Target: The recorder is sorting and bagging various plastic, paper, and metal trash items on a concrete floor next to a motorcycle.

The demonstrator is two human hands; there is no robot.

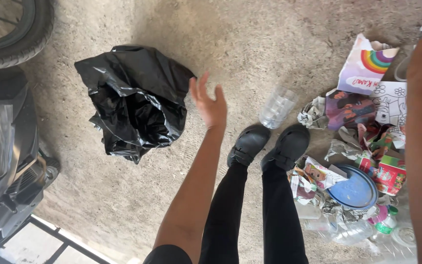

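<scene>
Fingers (202, 84) spread beside black bag (135, 100)

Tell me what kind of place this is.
Probably an outdoor parking spot or yard: rough concrete ground, a vehicle tyre and dark bodywork at one side. Litter lies piled near a black rubbish bag, with the left hand open beside the bag.

One black bin bag (135, 100), one clear plastic cup (278, 107), two black shoes (248, 143), one blue lid (353, 188), one wheel (13, 32).
</scene>
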